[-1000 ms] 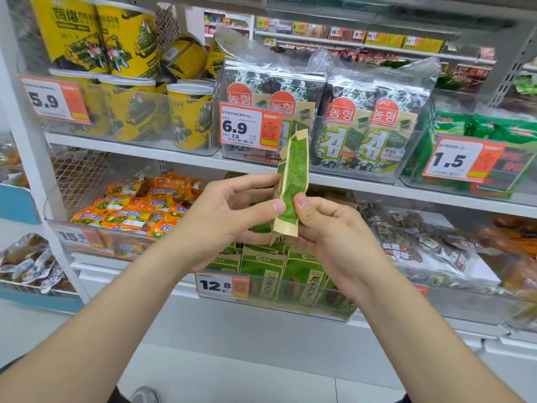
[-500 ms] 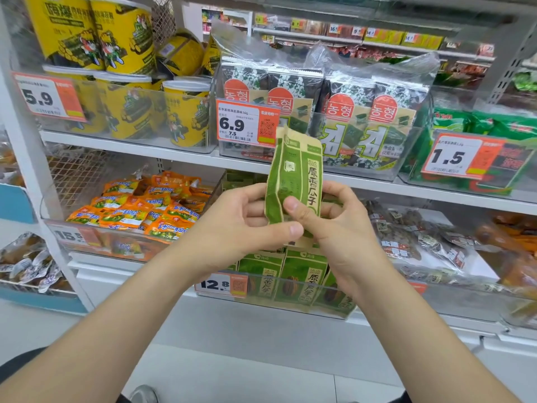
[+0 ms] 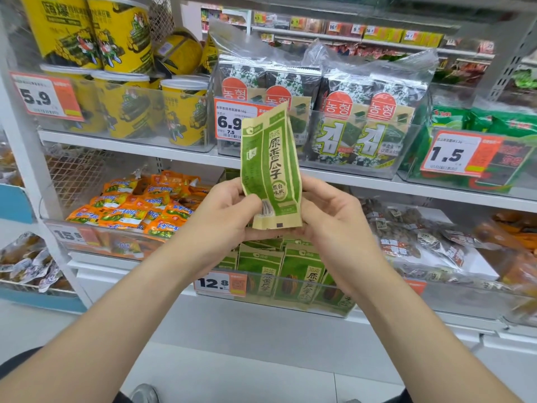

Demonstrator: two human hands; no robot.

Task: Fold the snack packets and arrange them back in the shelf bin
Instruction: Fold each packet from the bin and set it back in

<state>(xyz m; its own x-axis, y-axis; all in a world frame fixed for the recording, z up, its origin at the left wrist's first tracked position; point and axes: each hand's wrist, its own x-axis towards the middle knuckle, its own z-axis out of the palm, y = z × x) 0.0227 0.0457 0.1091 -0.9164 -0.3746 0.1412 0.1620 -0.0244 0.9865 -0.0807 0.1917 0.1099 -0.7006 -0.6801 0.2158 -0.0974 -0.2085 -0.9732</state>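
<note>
Both my grips hold one green snack packet [image 3: 270, 170] upright: left hand [image 3: 223, 216] and right hand [image 3: 331, 219] pinch its lower edges above the shelf bin [image 3: 290, 298].

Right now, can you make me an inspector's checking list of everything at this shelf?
Surface: white shop shelves, stocked on both levels.
Job's things: one green packet held upright before the shelves; more green packets stand in the clear bin below.
Clutter: orange sachets, yellow tubs, seaweed packs.
Grippers: left hand and right hand both grip the packet's lower end.
Cables: nothing seen.
Surroundings: another aisle's shelves behind; pale floor below.
</note>
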